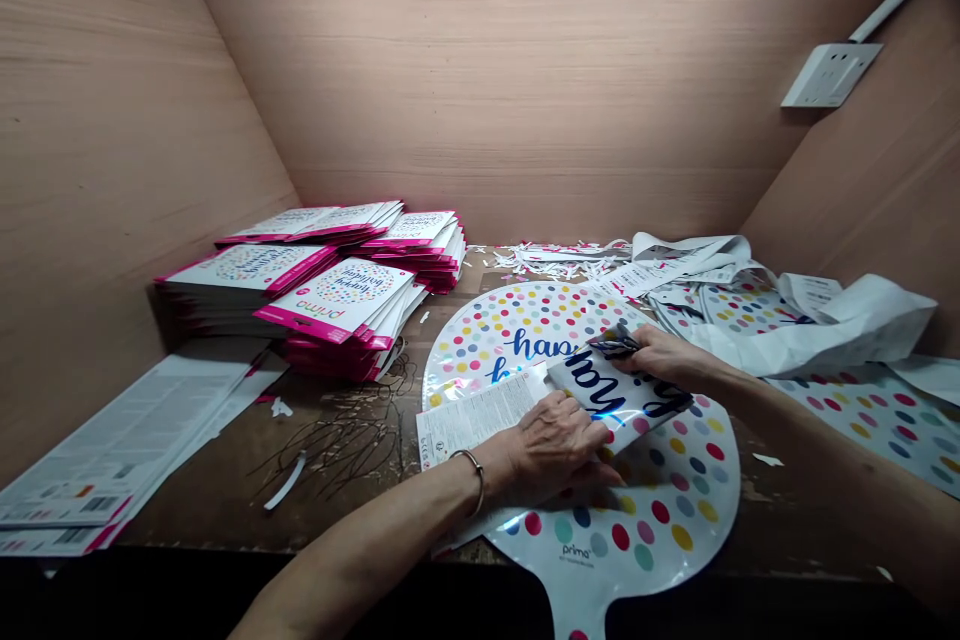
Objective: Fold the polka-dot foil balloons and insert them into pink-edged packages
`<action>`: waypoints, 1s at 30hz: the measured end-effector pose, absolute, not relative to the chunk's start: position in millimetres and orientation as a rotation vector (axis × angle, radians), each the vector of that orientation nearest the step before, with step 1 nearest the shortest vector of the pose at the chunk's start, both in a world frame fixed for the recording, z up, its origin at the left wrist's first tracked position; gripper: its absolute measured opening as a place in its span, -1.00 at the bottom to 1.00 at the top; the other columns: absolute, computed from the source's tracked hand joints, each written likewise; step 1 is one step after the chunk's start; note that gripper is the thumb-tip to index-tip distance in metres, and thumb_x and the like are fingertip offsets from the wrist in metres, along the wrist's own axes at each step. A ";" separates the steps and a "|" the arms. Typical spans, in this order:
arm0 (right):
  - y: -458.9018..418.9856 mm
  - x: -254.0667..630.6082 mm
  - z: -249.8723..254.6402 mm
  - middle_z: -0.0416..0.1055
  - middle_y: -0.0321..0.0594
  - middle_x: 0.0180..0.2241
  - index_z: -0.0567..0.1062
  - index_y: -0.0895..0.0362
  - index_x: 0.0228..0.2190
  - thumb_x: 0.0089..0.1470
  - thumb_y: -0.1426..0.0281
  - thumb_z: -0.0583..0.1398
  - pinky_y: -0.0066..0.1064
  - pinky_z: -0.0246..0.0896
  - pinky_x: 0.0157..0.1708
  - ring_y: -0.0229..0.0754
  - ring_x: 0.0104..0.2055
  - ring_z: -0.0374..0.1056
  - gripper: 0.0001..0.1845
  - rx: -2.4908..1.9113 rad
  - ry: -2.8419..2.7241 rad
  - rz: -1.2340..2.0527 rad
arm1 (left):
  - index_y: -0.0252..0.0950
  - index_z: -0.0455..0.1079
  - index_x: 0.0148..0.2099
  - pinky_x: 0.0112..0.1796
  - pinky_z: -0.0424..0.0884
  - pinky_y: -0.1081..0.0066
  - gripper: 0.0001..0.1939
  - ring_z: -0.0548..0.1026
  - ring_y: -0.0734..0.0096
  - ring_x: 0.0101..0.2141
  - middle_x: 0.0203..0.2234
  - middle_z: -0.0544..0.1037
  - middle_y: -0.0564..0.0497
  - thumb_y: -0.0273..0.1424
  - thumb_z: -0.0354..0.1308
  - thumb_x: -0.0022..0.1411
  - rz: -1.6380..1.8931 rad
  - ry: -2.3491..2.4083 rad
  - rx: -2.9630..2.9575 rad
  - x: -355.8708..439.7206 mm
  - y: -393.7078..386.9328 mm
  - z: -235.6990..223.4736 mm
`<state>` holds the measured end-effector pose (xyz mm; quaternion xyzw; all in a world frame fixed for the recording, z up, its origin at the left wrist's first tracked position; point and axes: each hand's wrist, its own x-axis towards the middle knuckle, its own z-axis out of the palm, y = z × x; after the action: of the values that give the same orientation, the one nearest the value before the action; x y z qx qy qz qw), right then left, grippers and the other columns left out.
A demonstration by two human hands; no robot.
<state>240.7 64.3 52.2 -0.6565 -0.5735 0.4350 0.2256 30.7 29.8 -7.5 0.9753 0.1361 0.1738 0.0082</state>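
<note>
Flat spotted balloon (682, 510) on table (345, 490). Folded foil (589, 382) over balloon's middle: right hand (664, 357) fingers pinching its far end; left hand (551, 440) fingers curled at near edge, grip unclear. Printed card (480, 410) overlaps balloon's left part. Packets (352, 295) left of balloon.

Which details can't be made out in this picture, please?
Head view: some lettering on the flat balloon, hidden by the folded balloon.
Head view: the flat balloon's neck, cut off by the bottom edge.
Head view: fine print on the white card, too small.
Head view: part of that card, covered by the left hand.
</note>
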 end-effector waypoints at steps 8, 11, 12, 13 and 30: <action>63.7 237.2 44.2 0.11 -0.43 -0.73 0.21 0.14 -0.71 -0.25 0.45 0.16 -0.51 -0.11 -0.66 -0.38 -0.67 0.00 -0.81 -1.978 -1.721 1.149 | -0.32 0.30 -0.37 -0.31 0.18 0.35 -0.56 0.31 0.37 -0.42 -0.50 0.39 -0.02 -0.08 -0.15 0.32 0.556 0.355 3.071 30.6 28.9 -8.5; 57.4 239.7 37.3 0.17 -0.38 -0.72 0.25 0.15 -0.71 -0.22 0.44 0.17 -0.50 -0.02 -0.64 -0.33 -0.64 0.10 -0.81 -2.010 -1.785 1.105 | -0.32 0.32 -0.40 -0.33 0.18 0.33 -0.57 0.30 0.37 -0.44 -0.50 0.40 -0.01 -0.11 -0.12 0.32 0.553 0.341 3.093 33.3 28.1 -12.7; 55.4 241.2 34.9 0.21 -0.35 -0.71 0.28 0.15 -0.70 -0.21 0.43 0.18 -0.48 0.02 -0.63 -0.29 -0.62 0.16 -0.82 -2.026 -1.804 1.087 | -0.32 0.32 -0.42 -0.34 0.18 0.34 -0.59 0.30 0.37 -0.44 -0.51 0.40 -0.01 -0.14 -0.10 0.32 0.543 0.333 3.094 34.0 27.6 -13.2; 53.2 243.2 32.9 0.27 -0.30 -0.67 0.33 0.16 -0.67 -0.20 0.41 0.20 -0.45 0.09 -0.60 -0.22 -0.57 0.23 -0.85 -2.042 -1.817 1.074 | -0.32 0.32 -0.44 -0.34 0.18 0.34 -0.60 0.30 0.38 -0.45 -0.52 0.40 -0.01 -0.18 -0.10 0.33 0.528 0.326 3.092 34.4 27.1 -13.3; 16.3 228.6 -4.0 0.07 -0.19 0.21 0.15 -0.01 0.16 0.23 0.32 -0.04 0.00 -0.23 0.21 -0.09 0.26 -0.09 -0.53 -0.950 -2.907 0.274 | -0.31 0.34 -0.45 -0.36 0.25 0.36 -0.70 0.41 0.40 -0.41 -0.51 0.48 0.03 -0.29 -0.02 0.29 0.588 0.207 3.085 29.8 27.1 -2.8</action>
<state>228.6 16.3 -4.0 -0.3091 -0.9462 0.0893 0.0356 29.8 27.1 -2.8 0.9802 0.0657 0.1868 -0.0027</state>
